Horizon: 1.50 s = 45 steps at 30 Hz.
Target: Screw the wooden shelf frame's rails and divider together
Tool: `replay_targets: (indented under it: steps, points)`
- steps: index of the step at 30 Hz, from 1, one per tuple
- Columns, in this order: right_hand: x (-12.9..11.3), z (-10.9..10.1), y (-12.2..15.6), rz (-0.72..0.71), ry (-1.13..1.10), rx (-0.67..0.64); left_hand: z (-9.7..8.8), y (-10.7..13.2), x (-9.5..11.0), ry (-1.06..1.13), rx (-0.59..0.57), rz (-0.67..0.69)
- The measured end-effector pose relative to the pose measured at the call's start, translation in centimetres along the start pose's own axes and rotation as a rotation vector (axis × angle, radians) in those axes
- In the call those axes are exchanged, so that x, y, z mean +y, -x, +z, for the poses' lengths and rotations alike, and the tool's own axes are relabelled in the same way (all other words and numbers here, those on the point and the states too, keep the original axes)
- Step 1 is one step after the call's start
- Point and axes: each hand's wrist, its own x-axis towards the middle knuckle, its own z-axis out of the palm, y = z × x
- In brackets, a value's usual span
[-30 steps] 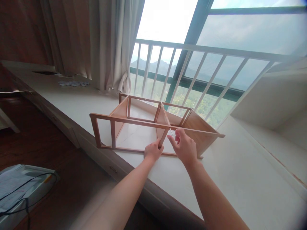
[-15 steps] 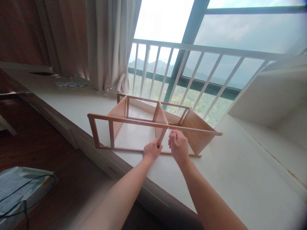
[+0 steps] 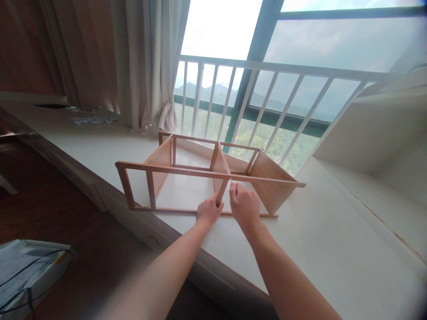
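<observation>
Fingers [image 3: 217, 203] of the left hand [image 3: 208, 210] are curling shut around the middle upright of the wooden rack [image 3: 167, 166], while the right hand [image 3: 246, 205] is pinching a thin metal tool [image 3: 230, 181] against the rack's front rail. The rack is lying on the white worktop [image 3: 316, 240], just in front of the window railing [image 3: 276, 66]. It is looking light and stiff but slender at the joints, so an upright beside a joint is seeming the safest hold.
</observation>
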Motion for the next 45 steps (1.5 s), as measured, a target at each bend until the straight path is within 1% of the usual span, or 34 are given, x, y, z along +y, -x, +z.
replay_targets:
  steps: [4, 12, 19, 25, 34, 37, 42, 45]
  points:
    - [-0.3, -0.2, 0.1, 0.005, 0.033, -0.023, 0.1, 0.0, -0.1, -0.001, 0.002, 0.004]
    - [-0.3, -0.3, 0.3, -0.039, 0.069, -0.007, 0.0, 0.0, -0.1, 0.004, 0.012, 0.009]
    - [0.2, -0.5, 0.1, -0.014, 0.099, -0.033, -0.1, 0.1, 0.2, 0.001, 0.008, -0.016]
    - [0.2, -0.9, 0.0, -0.012, 0.11, -0.067, -0.5, 0.3, 0.4, 0.001, 0.001, -0.025]
    - [0.3, -0.4, 0.2, -0.021, 0.128, -0.06, -0.6, 0.3, 0.4, -0.006, -0.003, -0.022]
    - [-0.2, -0.6, 0.2, -0.017, 0.155, -0.056, -0.6, 0.4, 0.3, -0.004, -0.007, -0.013]
    - [-1.5, -1.3, 0.0, 0.015, 0.204, -0.103, -0.6, 0.3, 0.3, 0.002, -0.022, -0.01]
    - [-1.8, -1.7, -0.1, 0.041, 0.216, -0.115, -0.5, 0.3, 0.3, 0.004, -0.023, -0.015]
